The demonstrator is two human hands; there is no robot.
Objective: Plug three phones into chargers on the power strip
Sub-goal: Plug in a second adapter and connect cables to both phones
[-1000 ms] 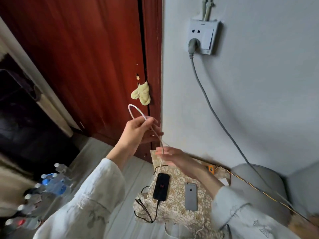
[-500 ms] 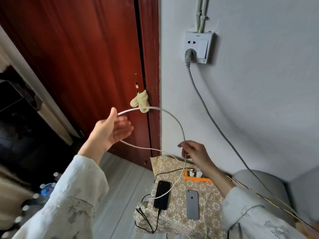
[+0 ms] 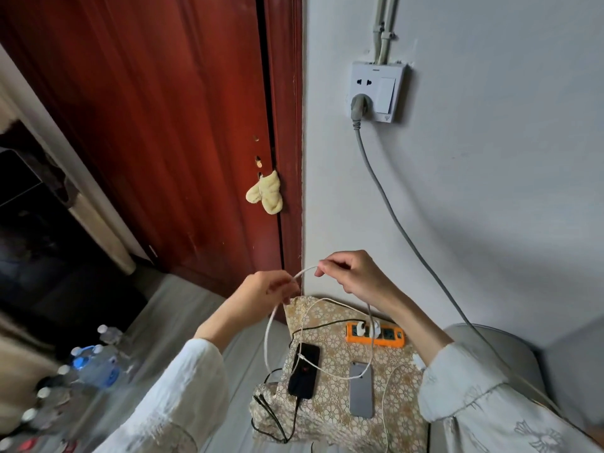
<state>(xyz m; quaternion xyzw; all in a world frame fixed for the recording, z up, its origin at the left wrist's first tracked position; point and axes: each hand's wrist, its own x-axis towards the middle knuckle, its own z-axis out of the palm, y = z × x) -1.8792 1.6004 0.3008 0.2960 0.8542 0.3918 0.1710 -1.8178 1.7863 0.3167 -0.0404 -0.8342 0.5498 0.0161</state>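
Note:
A white charging cable is stretched between my left hand and my right hand, both pinching it above a small table with a patterned cloth. The cable loops down over the cloth. An orange power strip lies at the back of the cloth with two white chargers plugged in. A black phone with a black cable in its lower end lies on the left. A grey phone lies face down to its right.
A grey cord runs from a wall socket down to the right. A red wooden door stands to the left. Several water bottles sit on the floor at lower left. A grey seat is at right.
My left hand has come in from the left and my right hand has risen from the table. Both now pinch the white cable close together, with a shorter span between them.

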